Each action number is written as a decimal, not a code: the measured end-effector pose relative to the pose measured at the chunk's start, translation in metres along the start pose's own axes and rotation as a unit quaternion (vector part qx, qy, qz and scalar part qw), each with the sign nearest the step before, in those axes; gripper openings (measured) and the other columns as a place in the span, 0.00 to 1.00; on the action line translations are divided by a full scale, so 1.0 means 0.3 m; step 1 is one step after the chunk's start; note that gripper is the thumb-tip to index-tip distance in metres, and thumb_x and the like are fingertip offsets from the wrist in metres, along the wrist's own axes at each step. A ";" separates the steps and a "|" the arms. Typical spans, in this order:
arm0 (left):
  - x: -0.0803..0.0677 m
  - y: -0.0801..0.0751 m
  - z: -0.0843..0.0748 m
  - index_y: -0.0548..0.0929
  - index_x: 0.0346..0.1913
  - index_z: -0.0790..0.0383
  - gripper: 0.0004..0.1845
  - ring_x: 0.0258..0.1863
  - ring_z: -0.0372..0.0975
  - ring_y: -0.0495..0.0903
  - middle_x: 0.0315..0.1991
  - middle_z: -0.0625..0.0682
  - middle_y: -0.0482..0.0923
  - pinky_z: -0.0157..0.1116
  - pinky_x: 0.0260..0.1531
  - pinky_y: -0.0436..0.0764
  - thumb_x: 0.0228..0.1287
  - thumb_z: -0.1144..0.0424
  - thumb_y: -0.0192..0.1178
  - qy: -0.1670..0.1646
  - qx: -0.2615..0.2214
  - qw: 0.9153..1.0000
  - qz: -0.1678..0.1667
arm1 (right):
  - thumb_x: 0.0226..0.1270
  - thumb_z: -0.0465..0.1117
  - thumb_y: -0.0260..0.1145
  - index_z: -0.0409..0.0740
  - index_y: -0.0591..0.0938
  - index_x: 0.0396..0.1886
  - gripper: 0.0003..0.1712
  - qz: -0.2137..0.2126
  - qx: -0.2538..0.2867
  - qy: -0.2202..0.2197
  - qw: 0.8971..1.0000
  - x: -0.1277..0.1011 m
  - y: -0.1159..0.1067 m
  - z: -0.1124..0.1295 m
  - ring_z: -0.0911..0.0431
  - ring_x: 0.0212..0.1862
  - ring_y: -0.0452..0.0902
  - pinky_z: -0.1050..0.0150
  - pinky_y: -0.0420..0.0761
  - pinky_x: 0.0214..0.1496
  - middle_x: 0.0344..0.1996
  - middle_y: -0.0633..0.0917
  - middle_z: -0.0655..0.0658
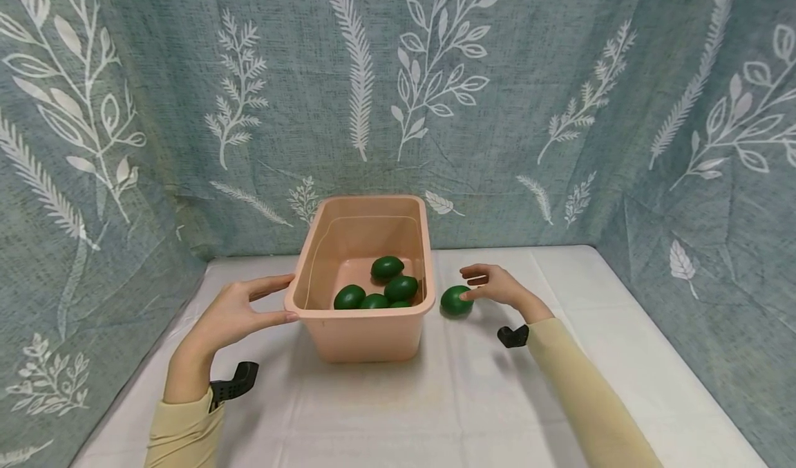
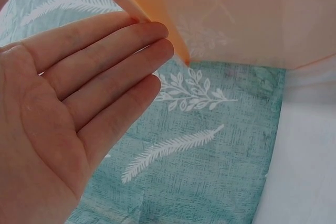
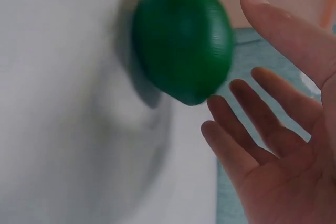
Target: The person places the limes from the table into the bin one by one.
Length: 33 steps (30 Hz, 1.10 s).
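Observation:
A peach-coloured plastic bin stands on the table with several dark green limes lying inside it. At the bin's left rim is my left hand, thumb at the front corner and fingers reaching along the side. In the left wrist view the fingers are straight, their tips right at the bin's rim. One more lime, smooth and with a small pointed end, rests on the cloth just right of the bin. Close beside it my right hand spreads its fingers, and the right wrist view shows no grip around the lime.
A white cloth covers the table. Green fabric with white leaf prints hangs behind and along both sides. Black wrist-worn devices show at the left wrist and the right wrist.

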<state>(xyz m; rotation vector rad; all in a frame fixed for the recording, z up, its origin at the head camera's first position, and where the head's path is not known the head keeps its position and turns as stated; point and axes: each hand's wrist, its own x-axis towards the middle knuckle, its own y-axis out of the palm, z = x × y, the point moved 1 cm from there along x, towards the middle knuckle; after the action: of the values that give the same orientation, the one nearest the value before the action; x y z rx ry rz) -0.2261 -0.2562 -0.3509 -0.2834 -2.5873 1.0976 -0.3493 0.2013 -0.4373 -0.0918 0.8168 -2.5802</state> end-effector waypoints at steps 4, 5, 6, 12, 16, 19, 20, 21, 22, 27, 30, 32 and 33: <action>0.001 0.001 0.002 0.75 0.64 0.53 0.36 0.63 0.53 0.71 0.61 0.53 0.75 0.57 0.57 0.73 0.52 0.45 0.69 -0.001 -0.001 1.000 0.002 | 0.53 0.52 0.74 0.37 0.71 0.65 0.43 0.007 -0.016 -0.022 1.000 0.001 0.028 -0.021 0.40 0.62 0.71 0.51 0.75 0.61 0.62 0.74 0.35; 0.001 0.001 0.003 0.75 0.64 0.53 0.36 0.63 0.53 0.71 0.61 0.53 0.75 0.57 0.57 0.73 0.52 0.45 0.69 -0.001 -0.001 1.000 0.002 | 0.53 0.52 0.74 0.37 0.71 0.65 0.43 0.007 -0.017 -0.021 1.000 0.002 0.035 -0.026 0.40 0.61 0.72 0.51 0.75 0.61 0.62 0.74 0.36; 0.001 0.001 0.004 0.75 0.64 0.52 0.36 0.63 0.53 0.71 0.61 0.52 0.75 0.56 0.57 0.73 0.51 0.44 0.69 -0.001 -0.001 1.000 0.001 | 0.52 0.52 0.75 0.38 0.72 0.64 0.42 0.006 -0.018 -0.016 1.000 0.006 0.043 -0.032 0.41 0.60 0.73 0.51 0.75 0.60 0.62 0.74 0.36; 0.001 -0.001 -0.001 0.75 0.63 0.52 0.35 0.63 0.52 0.71 0.60 0.52 0.76 0.56 0.57 0.73 0.51 0.45 0.70 0.004 -0.001 1.000 -0.003 | 0.52 0.46 0.75 0.42 0.74 0.63 0.38 -0.005 -0.018 0.022 1.000 0.022 0.077 -0.048 0.45 0.54 0.77 0.54 0.79 0.54 0.61 0.74 0.37; 0.001 -0.002 -0.004 0.75 0.63 0.52 0.35 0.63 0.52 0.71 0.60 0.52 0.76 0.57 0.57 0.72 0.51 0.46 0.70 0.005 -0.002 1.000 -0.003 | 0.52 0.47 0.76 0.44 0.75 0.62 0.37 -0.010 -0.019 0.032 0.999 0.018 0.083 -0.043 0.46 0.53 0.77 0.56 0.80 0.52 0.59 0.76 0.40; 0.002 -0.003 -0.005 0.75 0.63 0.53 0.35 0.63 0.53 0.71 0.60 0.53 0.76 0.57 0.57 0.72 0.51 0.46 0.70 0.004 -0.001 1.000 -0.003 | 0.52 0.48 0.76 0.45 0.75 0.62 0.37 -0.017 -0.020 0.036 0.999 0.014 0.086 -0.042 0.47 0.53 0.77 0.56 0.79 0.52 0.58 0.77 0.40; 0.002 -0.003 -0.005 0.76 0.63 0.53 0.35 0.62 0.53 0.72 0.60 0.53 0.76 0.57 0.57 0.73 0.51 0.46 0.70 0.004 -0.001 1.000 -0.003 | 0.52 0.48 0.76 0.45 0.76 0.61 0.36 -0.019 -0.018 0.037 0.999 0.014 0.088 -0.042 0.47 0.52 0.77 0.56 0.79 0.52 0.58 0.77 0.40; 0.003 -0.003 -0.005 0.76 0.63 0.53 0.35 0.62 0.53 0.72 0.60 0.53 0.76 0.56 0.57 0.73 0.51 0.46 0.70 0.005 0.000 1.000 -0.004 | 0.51 0.47 0.76 0.44 0.76 0.61 0.36 -0.021 -0.015 0.038 0.999 0.013 0.089 -0.043 0.47 0.52 0.78 0.56 0.79 0.52 0.58 0.77 0.40; 0.003 -0.002 -0.005 0.76 0.63 0.53 0.35 0.62 0.53 0.72 0.60 0.53 0.76 0.56 0.57 0.73 0.51 0.46 0.70 0.005 0.000 1.000 -0.003 | 0.51 0.47 0.76 0.44 0.76 0.61 0.36 -0.025 -0.013 0.039 0.999 0.011 0.090 -0.044 0.48 0.51 0.78 0.56 0.79 0.52 0.57 0.78 0.40; 0.002 -0.001 -0.005 0.76 0.63 0.53 0.35 0.62 0.52 0.72 0.60 0.52 0.76 0.56 0.57 0.73 0.51 0.46 0.70 0.003 -0.002 1.000 -0.002 | 0.51 0.48 0.76 0.44 0.77 0.59 0.35 -0.036 -0.012 0.039 0.999 0.012 0.093 -0.057 0.49 0.50 0.78 0.58 0.78 0.50 0.55 0.79 0.41; 0.000 -0.001 -0.005 0.76 0.63 0.53 0.35 0.62 0.52 0.72 0.60 0.52 0.76 0.56 0.57 0.73 0.51 0.46 0.70 0.003 -0.002 1.000 -0.003 | 0.51 0.49 0.76 0.45 0.77 0.59 0.34 -0.039 -0.015 0.046 0.998 0.006 0.091 -0.060 0.50 0.50 0.78 0.59 0.78 0.49 0.55 0.79 0.42; 0.000 -0.001 -0.005 0.76 0.63 0.53 0.35 0.62 0.53 0.72 0.60 0.52 0.76 0.57 0.57 0.73 0.51 0.46 0.70 0.003 -0.002 1.000 -0.003 | 0.51 0.51 0.75 0.47 0.77 0.59 0.34 -0.042 -0.020 0.049 0.998 0.000 0.085 -0.057 0.51 0.49 0.78 0.59 0.78 0.49 0.54 0.80 0.43; 0.000 -0.002 -0.005 0.76 0.63 0.53 0.35 0.62 0.53 0.72 0.60 0.52 0.76 0.57 0.57 0.72 0.51 0.46 0.70 0.003 -0.002 1.000 -0.002 | 0.51 0.51 0.75 0.47 0.78 0.58 0.34 -0.045 -0.021 0.050 0.998 -0.004 0.081 -0.053 0.51 0.49 0.78 0.59 0.77 0.49 0.53 0.80 0.43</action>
<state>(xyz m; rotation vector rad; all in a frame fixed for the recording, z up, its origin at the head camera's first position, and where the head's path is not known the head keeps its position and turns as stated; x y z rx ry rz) -0.2254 -0.2555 -0.3496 -0.2805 -2.5848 1.0878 -0.3420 0.1924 -0.4642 -0.0120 0.9226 -2.6703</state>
